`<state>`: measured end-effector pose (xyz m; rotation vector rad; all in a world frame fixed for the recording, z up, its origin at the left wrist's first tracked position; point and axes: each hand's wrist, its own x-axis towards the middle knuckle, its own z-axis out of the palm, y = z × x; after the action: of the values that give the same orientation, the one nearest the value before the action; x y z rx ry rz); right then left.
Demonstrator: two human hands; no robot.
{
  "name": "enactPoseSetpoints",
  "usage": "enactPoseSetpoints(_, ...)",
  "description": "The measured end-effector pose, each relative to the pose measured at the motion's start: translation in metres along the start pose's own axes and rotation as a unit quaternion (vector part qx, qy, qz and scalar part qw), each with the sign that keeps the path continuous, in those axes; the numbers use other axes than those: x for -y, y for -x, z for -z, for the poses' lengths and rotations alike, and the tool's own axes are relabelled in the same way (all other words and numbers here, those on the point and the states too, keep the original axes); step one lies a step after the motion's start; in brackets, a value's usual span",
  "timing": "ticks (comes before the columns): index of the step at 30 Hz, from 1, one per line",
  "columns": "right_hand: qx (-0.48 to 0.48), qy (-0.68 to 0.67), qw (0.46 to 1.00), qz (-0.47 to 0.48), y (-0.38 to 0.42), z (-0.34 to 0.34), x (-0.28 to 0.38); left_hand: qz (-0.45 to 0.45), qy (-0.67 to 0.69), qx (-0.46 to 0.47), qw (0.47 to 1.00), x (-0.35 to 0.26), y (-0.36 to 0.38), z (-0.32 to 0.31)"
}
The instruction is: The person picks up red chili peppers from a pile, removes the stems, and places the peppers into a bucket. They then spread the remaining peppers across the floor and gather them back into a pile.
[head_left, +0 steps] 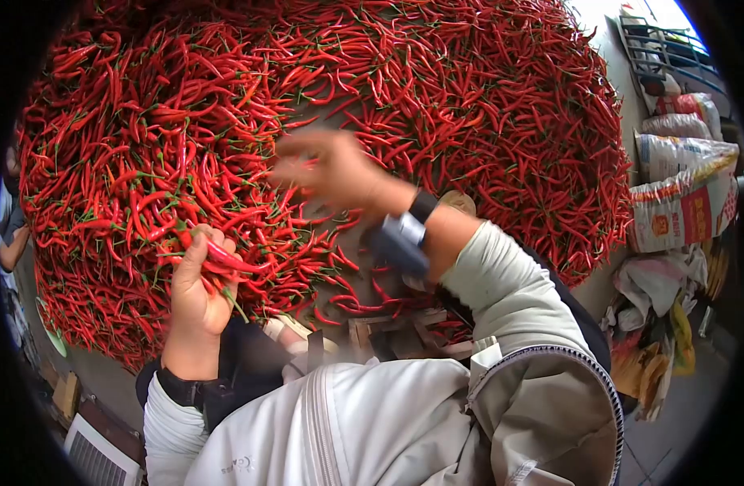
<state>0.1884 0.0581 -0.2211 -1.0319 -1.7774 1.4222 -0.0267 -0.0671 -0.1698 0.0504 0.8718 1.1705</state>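
Red chili peppers (501,105) with green stems lie in a wide heap on the floor. At the left front, my left hand (200,287) is closed around a few red chilies (218,257), their tips pointing right and a green stem hanging below. My right hand (323,166) is over the middle of the heap, smeared by motion. Its fingers point left, and whether they hold anything is too blurred to tell. A dark band and a blue-grey object sit at my right wrist.
Printed sacks (680,194) stand along the right side, with crumpled bags (659,283) below them. A metal rack (671,49) is at the upper right. A white vented panel (101,454) lies at the lower left. Part of another person's arm (14,247) shows at the left edge.
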Motion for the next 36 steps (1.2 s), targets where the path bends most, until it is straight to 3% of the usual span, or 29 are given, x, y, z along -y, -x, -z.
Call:
enactPoseSetpoints(1,-0.117,0.111,0.984,0.074,-0.013,0.024,-0.038,-0.016,0.009,-0.044,0.999,-0.001,0.001,-0.006)
enactPoseSetpoints(2,-0.176,0.195,0.964,-0.039,-0.022,0.056,-0.073,-0.032,0.019,-0.087,0.995,-0.003,0.002,-0.014)
enactPoseSetpoints(3,-0.264,0.350,0.896,-0.072,-0.022,0.088,-0.093,-0.045,0.020,-0.134,0.990,-0.001,0.002,-0.033)
enactPoseSetpoints(6,-0.210,0.363,0.790,-0.448,0.002,0.143,-0.126,-0.021,0.062,-0.092,0.994,-0.002,0.003,-0.024)
enactPoseSetpoints(8,-0.113,0.448,0.788,-0.406,0.023,0.128,-0.123,-0.029,0.054,-0.049,0.997,0.000,-0.001,-0.014)
enactPoseSetpoints(9,-0.071,0.432,0.821,-0.366,0.025,0.118,-0.121,-0.033,0.056,-0.032,0.997,0.001,-0.003,-0.016)
enactPoseSetpoints(10,-0.026,0.477,0.821,-0.312,0.031,0.105,-0.119,-0.036,0.059,-0.017,0.997,0.003,-0.004,-0.018)
enactPoseSetpoints(12,0.024,0.520,0.834,-0.183,0.045,0.096,-0.120,-0.043,0.061,-0.071,0.995,0.004,-0.004,-0.025)
enactPoseSetpoints(13,0.026,0.520,0.834,-0.183,0.049,0.096,-0.119,-0.047,0.051,-0.062,0.996,0.004,-0.004,-0.025)
enactPoseSetpoints(14,0.117,0.517,0.835,-0.148,0.053,0.100,-0.116,-0.051,0.041,-0.052,0.996,0.003,-0.004,-0.025)
enactPoseSetpoints(15,0.209,0.509,0.828,-0.111,0.058,0.105,-0.113,-0.054,0.038,-0.052,0.996,0.003,-0.004,-0.027)
enactPoseSetpoints(16,0.213,0.508,0.827,-0.112,0.064,0.113,-0.112,-0.053,0.041,-0.055,0.996,0.002,-0.003,-0.027)
enactPoseSetpoints(18,0.310,0.551,0.775,-0.004,0.074,0.130,-0.106,-0.057,0.033,-0.055,0.996,0.001,-0.002,-0.027)
enactPoseSetpoints(19,0.341,0.562,0.751,-0.061,0.075,0.139,-0.100,-0.057,0.033,-0.059,0.996,0.001,-0.002,-0.027)
enactPoseSetpoints(22,0.306,0.659,0.683,-0.073,0.080,0.175,-0.100,-0.053,0.029,-0.064,0.996,0.000,-0.001,-0.026)
enactPoseSetpoints(24,0.221,0.705,0.670,-0.076,0.081,0.200,-0.098,-0.053,0.027,-0.065,0.996,0.000,-0.001,-0.027)
enactPoseSetpoints(26,0.168,0.735,0.631,-0.180,0.072,0.225,-0.088,-0.054,0.021,-0.061,0.996,0.000,-0.001,-0.026)
enactPoseSetpoints(28,0.086,0.745,0.619,-0.233,0.063,0.252,-0.078,-0.053,0.017,-0.070,0.996,0.000,0.000,-0.027)
enactPoseSetpoints(30,-0.021,0.782,0.570,-0.252,0.054,0.259,-0.060,-0.053,0.013,-0.077,0.996,0.000,0.000,-0.027)
enactPoseSetpoints(31,-0.084,0.782,0.579,-0.217,0.051,0.258,-0.061,-0.054,0.010,-0.077,0.996,0.001,0.000,-0.027)
enactPoseSetpoints(33,-0.093,0.779,0.604,-0.137,0.034,0.233,-0.056,-0.053,0.006,-0.074,0.996,0.002,-0.001,-0.028)
enactPoseSetpoints(34,-0.050,0.749,0.655,-0.079,0.022,0.228,-0.091,-0.052,0.005,-0.080,0.995,0.003,-0.002,-0.028)
enactPoseSetpoints(35,-0.024,0.723,0.689,-0.042,0.007,0.186,-0.066,-0.053,0.003,-0.085,0.995,0.003,-0.003,-0.028)
enactPoseSetpoints(36,-0.011,0.717,0.694,0.066,-0.001,0.153,-0.082,-0.053,0.000,-0.081,0.995,0.003,-0.003,-0.026)
